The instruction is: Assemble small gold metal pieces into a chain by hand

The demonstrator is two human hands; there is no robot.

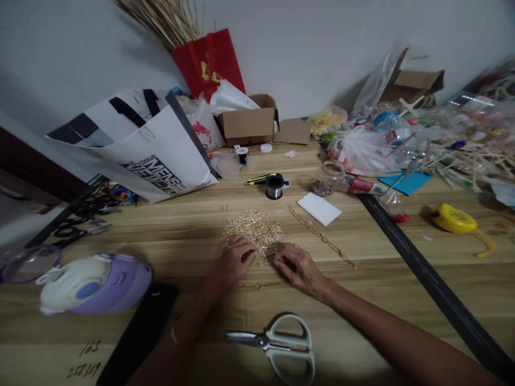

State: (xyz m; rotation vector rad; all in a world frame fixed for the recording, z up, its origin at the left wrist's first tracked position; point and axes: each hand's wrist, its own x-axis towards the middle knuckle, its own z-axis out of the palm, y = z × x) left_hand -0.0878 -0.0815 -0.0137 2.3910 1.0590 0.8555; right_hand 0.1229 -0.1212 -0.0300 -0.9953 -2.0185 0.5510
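We see both hands resting on the wooden tabletop (169, 236) at the near edge of a pile of small gold and clear beads (252, 229). The left hand (235, 261) curls its fingers into the pile; the right hand (296, 268) lies knuckles up, fingertips pressed at the beads. Whether either pinches a bead, we cannot tell. A gold chain (322, 236) lies just right, scissors (277, 346) nearer us.

scissors (281, 343), purple kettle (94, 283), yellow tape measure (456, 220)
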